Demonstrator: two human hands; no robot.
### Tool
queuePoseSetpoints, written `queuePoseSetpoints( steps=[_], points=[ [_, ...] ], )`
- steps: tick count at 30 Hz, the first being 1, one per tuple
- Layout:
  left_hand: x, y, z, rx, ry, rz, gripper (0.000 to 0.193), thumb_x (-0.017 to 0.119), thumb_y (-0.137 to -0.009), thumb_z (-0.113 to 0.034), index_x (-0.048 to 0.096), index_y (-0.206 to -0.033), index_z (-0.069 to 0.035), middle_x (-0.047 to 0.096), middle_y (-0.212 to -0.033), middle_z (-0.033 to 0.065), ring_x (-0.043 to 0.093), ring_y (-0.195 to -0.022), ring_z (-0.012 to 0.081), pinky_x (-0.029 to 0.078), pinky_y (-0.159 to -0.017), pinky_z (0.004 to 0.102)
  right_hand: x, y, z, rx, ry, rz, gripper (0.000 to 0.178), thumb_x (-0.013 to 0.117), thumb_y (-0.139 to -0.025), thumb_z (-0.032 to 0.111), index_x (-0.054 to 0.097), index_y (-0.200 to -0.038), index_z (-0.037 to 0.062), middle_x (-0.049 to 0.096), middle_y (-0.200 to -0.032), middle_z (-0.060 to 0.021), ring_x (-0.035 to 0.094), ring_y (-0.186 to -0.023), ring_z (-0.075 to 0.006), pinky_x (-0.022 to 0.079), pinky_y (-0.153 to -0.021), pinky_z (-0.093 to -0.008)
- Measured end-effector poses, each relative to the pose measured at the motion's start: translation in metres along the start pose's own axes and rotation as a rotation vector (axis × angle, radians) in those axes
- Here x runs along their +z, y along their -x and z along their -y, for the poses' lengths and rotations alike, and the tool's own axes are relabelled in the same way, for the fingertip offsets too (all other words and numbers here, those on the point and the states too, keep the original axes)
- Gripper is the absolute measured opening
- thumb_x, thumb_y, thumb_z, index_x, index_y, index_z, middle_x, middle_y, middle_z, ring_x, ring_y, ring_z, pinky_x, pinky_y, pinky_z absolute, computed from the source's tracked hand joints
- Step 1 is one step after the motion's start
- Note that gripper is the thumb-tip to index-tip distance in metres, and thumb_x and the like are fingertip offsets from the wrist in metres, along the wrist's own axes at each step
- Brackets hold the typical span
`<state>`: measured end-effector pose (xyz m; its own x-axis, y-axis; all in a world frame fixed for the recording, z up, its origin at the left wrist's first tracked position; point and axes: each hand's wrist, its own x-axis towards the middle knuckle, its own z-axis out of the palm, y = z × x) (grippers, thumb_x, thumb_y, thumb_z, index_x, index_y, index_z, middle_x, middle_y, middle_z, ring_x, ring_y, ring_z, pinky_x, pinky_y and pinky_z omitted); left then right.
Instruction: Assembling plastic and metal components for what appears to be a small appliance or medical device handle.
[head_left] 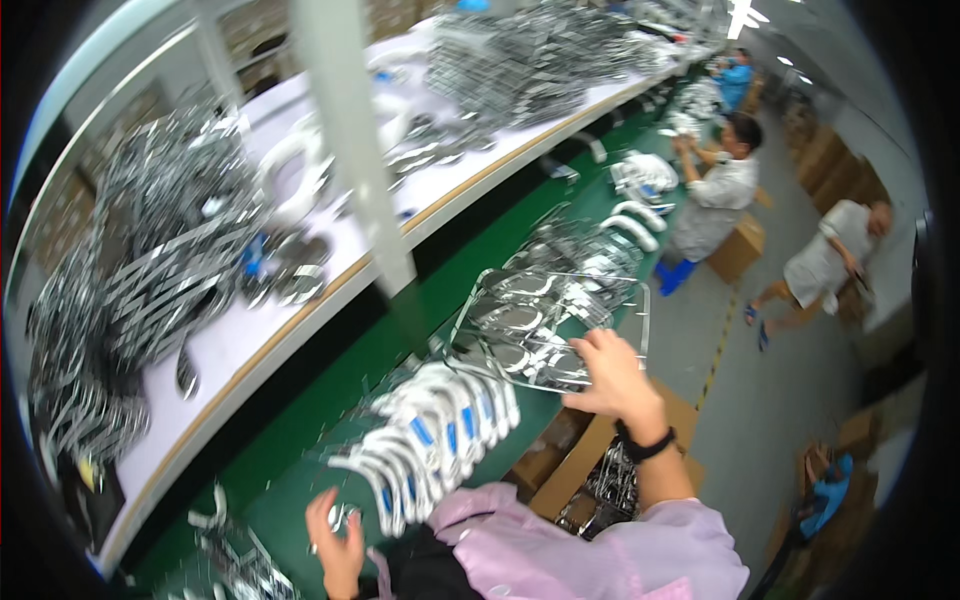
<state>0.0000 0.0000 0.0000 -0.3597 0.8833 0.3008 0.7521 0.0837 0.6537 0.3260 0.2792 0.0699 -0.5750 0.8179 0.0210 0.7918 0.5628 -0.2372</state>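
My left hand (335, 545) is at the lower edge, fingers and thumb curved around a small shiny metal piece (344, 516); blur hides the grip's detail. Beside it lies a row of white curved bands (440, 430), several with blue patches. Out to the right, my right hand (615, 378) reaches over the near edge of a clear, thin-rimmed tray (645, 315), thumb apart from the fingers, with nothing visibly held. Inside the tray are shiny rounded metal parts (520, 320).
A shelf (200, 415) above the green bench (285, 465) bears heaps of metal strips (150, 240). A post (350, 130) rises at its edge. An open carton (575, 470) of metal parts stands below right. Co-workers (715, 200) stand and walk further along.
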Motion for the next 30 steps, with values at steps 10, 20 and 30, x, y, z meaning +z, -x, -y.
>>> queuePoseSetpoints(
  steps=[10,20,30],
  points=[
    [-0.063,0.019,-0.024,0.114,-0.246,0.352,0.06,0.076,-0.073,-0.028,0.056,-0.126,-0.008,0.059,-0.119,0.0093,0.057,-0.108,0.0288,0.045,-0.093,0.0431,-0.006,-0.009,0.179,-0.691,-0.296,0.599,0.059,0.074,-0.068,0.041,0.063,-0.107,-0.0021,0.064,-0.079,-0.0174,0.063,-0.081,-0.0373,0.052,-0.074,-0.0421],
    [-0.142,0.201,0.106,-0.687,0.76,0.029,0.042,0.041,-0.103,-0.033,0.049,-0.125,0.002,0.065,-0.1,0.0091,0.062,-0.092,0.0143,0.05,-0.081,0.0309,0.131,-0.02,0.247,-0.138,-1.071,-0.121,0.014,0.054,-0.094,0.014,0.061,-0.093,0.0007,0.067,-0.09,-0.0092,0.062,-0.082,-0.0177,0.048,-0.078,-0.0318],
    [-0.128,0.271,0.175,-1.259,1.662,-0.347,0.051,0.041,-0.097,-0.053,0.052,-0.12,-0.009,0.065,-0.095,0.0136,0.066,-0.079,0.0242,0.058,-0.064,0.0389,0.282,0.082,0.401,0.165,-2.133,1.114,0.05,0.05,-0.093,0.02,0.042,-0.138,-0.0021,0.046,-0.14,-0.0181,0.05,-0.124,-0.0297,0.043,-0.103,-0.0398]
  ],
)
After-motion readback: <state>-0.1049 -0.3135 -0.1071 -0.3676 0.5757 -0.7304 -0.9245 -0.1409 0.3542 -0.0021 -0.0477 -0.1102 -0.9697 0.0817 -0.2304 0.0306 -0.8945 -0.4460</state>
